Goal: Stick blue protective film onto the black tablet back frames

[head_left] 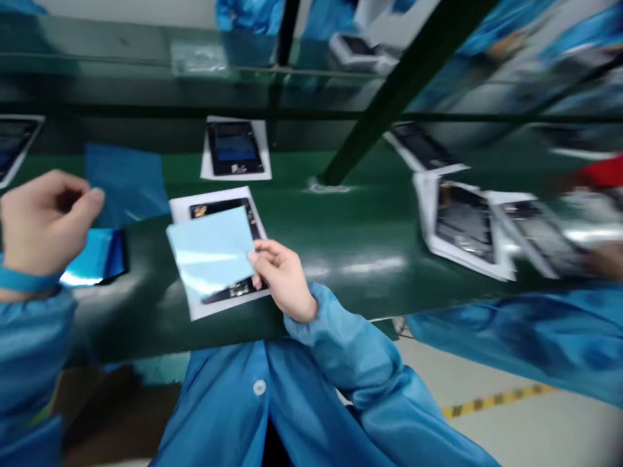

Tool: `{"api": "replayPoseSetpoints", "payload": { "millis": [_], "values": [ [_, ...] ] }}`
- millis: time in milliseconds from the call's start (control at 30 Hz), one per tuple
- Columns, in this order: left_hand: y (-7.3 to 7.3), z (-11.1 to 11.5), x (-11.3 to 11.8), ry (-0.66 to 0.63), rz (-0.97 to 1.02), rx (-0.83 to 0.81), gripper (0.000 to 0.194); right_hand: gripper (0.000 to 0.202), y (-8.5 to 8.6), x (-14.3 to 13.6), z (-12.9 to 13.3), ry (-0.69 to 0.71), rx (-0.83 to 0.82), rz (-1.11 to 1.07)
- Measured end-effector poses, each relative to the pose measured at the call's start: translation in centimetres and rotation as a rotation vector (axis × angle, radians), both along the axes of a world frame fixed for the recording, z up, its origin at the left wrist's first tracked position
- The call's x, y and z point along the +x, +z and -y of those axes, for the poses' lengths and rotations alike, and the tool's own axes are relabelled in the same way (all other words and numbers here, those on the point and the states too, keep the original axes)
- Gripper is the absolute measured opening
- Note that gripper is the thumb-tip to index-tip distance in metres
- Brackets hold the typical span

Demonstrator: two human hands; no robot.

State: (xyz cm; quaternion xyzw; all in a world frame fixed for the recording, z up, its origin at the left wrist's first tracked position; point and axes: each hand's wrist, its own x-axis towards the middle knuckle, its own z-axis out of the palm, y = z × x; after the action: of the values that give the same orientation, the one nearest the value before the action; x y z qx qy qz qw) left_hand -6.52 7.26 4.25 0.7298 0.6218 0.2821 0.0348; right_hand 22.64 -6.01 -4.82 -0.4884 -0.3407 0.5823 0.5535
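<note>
My right hand (285, 275) is closed, pinching the right edge of a pale blue sheet (211, 250) between thumb and fingers. The sheet lies tilted over a dark electronic device with a screen-like panel (250, 217), covering most of it. Beneath the device is a white paper (195, 308) on the green bench. To the left, my left hand (51, 220) is raised with its fingers curled into a pinch. A translucent blue film (126, 185) extends right from its fingertips, apparently held at its left edge. Shiny blue sheets in a stack (95, 256) lie below that hand.
Another device (236, 149) on white paper lies behind mine. Several more (464, 220) lie to the right, near another person's blue sleeve (525, 340). A slanted green post (370, 110) rises from the bench (350, 227). A partition runs along the back.
</note>
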Motion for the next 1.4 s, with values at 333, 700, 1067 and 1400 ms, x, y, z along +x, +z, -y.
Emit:
{"api": "replayPoseSetpoints", "payload": {
  "millis": [333,700,1067,1400],
  "values": [
    [1.4,2.5,2.9,-0.424,0.067,0.085,0.028,0.02,-8.6,-18.9,11.9,0.986,-0.341,-0.133],
    [0.4,6.7,4.0,-0.417,-0.088,-0.107,0.024,0.013,-4.8,-12.0,10.0,0.874,-0.167,-0.014],
    [-1.5,9.5,10.9,-0.864,-0.117,-0.236,0.033,0.034,5.0,1.6,1.5,0.231,0.3,0.517],
    [-0.1,5.8,9.0,-0.599,-0.209,-0.099,0.045,0.02,5.1,3.0,-0.5,0.117,0.596,0.937]
  ]
}}
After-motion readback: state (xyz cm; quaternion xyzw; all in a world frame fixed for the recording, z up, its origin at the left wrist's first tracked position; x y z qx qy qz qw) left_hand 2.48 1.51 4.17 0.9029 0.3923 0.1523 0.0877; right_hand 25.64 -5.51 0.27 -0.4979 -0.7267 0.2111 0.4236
